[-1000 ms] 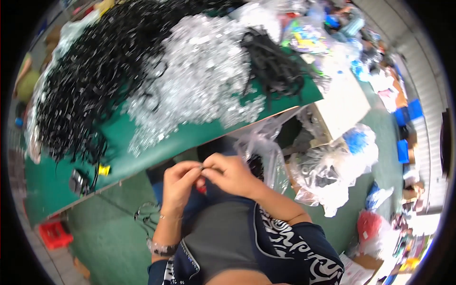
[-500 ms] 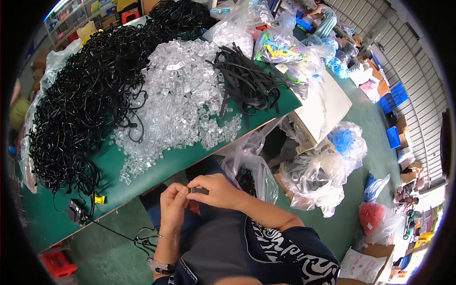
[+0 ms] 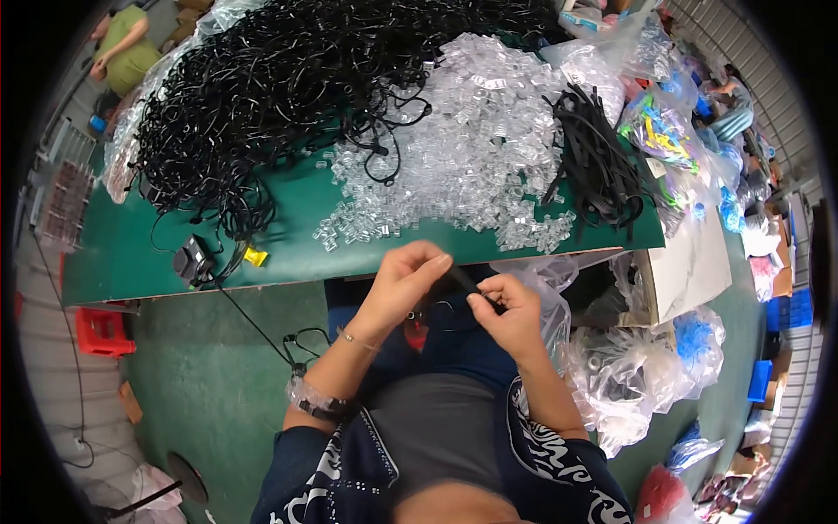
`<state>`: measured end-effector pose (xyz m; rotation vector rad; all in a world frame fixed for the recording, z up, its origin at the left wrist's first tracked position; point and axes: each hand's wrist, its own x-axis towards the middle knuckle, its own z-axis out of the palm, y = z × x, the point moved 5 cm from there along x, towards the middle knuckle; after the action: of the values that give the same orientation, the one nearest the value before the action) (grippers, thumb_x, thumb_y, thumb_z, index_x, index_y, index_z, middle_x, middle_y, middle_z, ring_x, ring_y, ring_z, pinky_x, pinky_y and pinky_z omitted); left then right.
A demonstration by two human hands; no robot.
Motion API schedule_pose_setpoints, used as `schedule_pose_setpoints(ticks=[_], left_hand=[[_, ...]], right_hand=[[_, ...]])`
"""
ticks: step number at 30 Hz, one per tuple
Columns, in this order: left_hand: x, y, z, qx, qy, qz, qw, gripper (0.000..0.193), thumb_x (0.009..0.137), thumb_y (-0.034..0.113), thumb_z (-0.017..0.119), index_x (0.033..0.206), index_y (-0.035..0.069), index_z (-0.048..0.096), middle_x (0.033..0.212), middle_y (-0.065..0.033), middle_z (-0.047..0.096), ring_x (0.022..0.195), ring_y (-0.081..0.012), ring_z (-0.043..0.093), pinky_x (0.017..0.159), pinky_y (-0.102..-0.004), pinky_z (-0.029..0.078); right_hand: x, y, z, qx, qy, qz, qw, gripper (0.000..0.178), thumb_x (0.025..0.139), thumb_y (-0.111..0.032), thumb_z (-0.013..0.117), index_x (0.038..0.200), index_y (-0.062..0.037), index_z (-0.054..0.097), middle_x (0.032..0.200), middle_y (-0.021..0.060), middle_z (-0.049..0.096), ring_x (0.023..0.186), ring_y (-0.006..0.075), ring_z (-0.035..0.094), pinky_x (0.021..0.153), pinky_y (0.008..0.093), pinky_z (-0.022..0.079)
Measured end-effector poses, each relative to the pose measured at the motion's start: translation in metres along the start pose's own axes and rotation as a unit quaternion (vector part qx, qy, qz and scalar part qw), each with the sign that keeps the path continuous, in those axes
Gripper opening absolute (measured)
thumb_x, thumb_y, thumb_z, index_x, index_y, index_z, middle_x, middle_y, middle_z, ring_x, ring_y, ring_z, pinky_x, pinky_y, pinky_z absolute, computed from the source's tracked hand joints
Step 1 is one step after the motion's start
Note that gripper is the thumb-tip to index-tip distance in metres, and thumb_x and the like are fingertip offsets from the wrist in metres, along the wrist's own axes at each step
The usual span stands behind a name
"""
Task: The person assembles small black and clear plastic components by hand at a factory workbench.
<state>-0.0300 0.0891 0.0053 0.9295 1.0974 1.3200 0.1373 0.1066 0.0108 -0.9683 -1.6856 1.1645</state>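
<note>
A green table [image 3: 131,262] sits in front of the person. On its left side lies a big heap of black cords [image 3: 288,96]. Near the table's front edge sit a small black box [image 3: 190,260] and a yellow bit [image 3: 254,257]. Further right is a pile of clear clips [image 3: 471,148], then a bunch of black straps [image 3: 602,166]. At the far right are plastic bags [image 3: 628,375] and a white box [image 3: 690,271].

Just below the table edge, over the lap, the two hands meet. The left hand [image 3: 397,284] pinches one end of a thin black strap [image 3: 465,281] between thumb and fingertips. The right hand [image 3: 509,310] grips the other end, its fingers curled tight around it. The strap runs between the two hands, close to the body. I cannot tell if a clear clip is on it; it is too small to see.

To do this bit well, I think both hands should stay close together and hold firm, so the strap stays straight and does not twist. Keeping the end poking out past the fingertips looks helpful, so it can be seen. Small, slow moves seem best here.
</note>
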Motion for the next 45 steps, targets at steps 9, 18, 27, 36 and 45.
schedule_pose_setpoints(ticks=[9, 18, 27, 36, 45], left_hand=[[0.099, 0.069, 0.035, 0.49, 0.105, 0.342, 0.795, 0.015, 0.076, 0.012, 0.063, 0.087, 0.003, 0.06, 0.078, -0.007, 0.059, 0.07, -0.0218, 0.057, 0.061, -0.0301, 0.044], [0.186, 0.047, 0.066, 0.695, 0.176, 0.307, 0.625, 0.034, 0.072, 0.03, 0.065, 0.1, 0.012, 0.061, 0.116, -0.0138, 0.052, 0.112, -0.036, 0.043, 0.089, -0.056, 0.03], [0.244, 0.045, 0.058, 0.761, 0.087, 0.146, 0.626, 0.061, 0.073, 0.057, 0.053, 0.123, 0.021, 0.051, 0.134, -0.0139, 0.039, 0.119, -0.039, 0.037, 0.095, -0.0593, 0.021], [0.252, 0.028, 0.068, 0.651, -0.065, 0.201, 0.729, 0.052, 0.071, 0.05, 0.058, 0.116, 0.025, 0.056, 0.125, -0.014, 0.045, 0.106, -0.0379, 0.05, 0.084, -0.0449, 0.043], [0.224, 0.033, 0.077, 0.583, -0.162, 0.282, 0.745, 0.038, 0.073, 0.036, 0.062, 0.102, 0.013, 0.063, 0.11, -0.0145, 0.054, 0.097, -0.0331, 0.055, 0.082, -0.0375, 0.045]], right_hand=[[0.003, 0.017, -0.019, 0.169, 0.0, 0.108, 0.98, 0.012, 0.081, -0.001, 0.061, 0.091, 0.0004, 0.055, 0.075, 0.0005, 0.058, 0.064, 0.0042, 0.053, 0.058, 0.0175, 0.043], [-0.02, 0.032, -0.037, 0.143, 0.015, 0.119, 0.982, 0.012, 0.08, -0.001, 0.062, 0.09, -0.0003, 0.055, 0.071, -0.0008, 0.057, 0.062, 0.0033, 0.052, 0.056, 0.0168, 0.041], [-0.019, 0.043, -0.038, 0.134, 0.003, 0.124, 0.983, 0.012, 0.08, -0.002, 0.063, 0.09, -0.0007, 0.055, 0.07, -0.0025, 0.055, 0.061, 0.0005, 0.048, 0.055, 0.0158, 0.038], [-0.018, 0.048, -0.039, 0.123, -0.012, 0.115, 0.986, 0.012, 0.08, -0.001, 0.061, 0.09, -0.0016, 0.055, 0.069, -0.0023, 0.054, 0.061, 0.0025, 0.049, 0.055, 0.0168, 0.039], [-0.023, 0.052, -0.036, 0.144, 0.0, 0.098, 0.985, 0.013, 0.08, -0.004, 0.064, 0.089, 0.0001, 0.055, 0.069, -0.002, 0.056, 0.061, 0.0012, 0.049, 0.055, 0.0169, 0.04]])
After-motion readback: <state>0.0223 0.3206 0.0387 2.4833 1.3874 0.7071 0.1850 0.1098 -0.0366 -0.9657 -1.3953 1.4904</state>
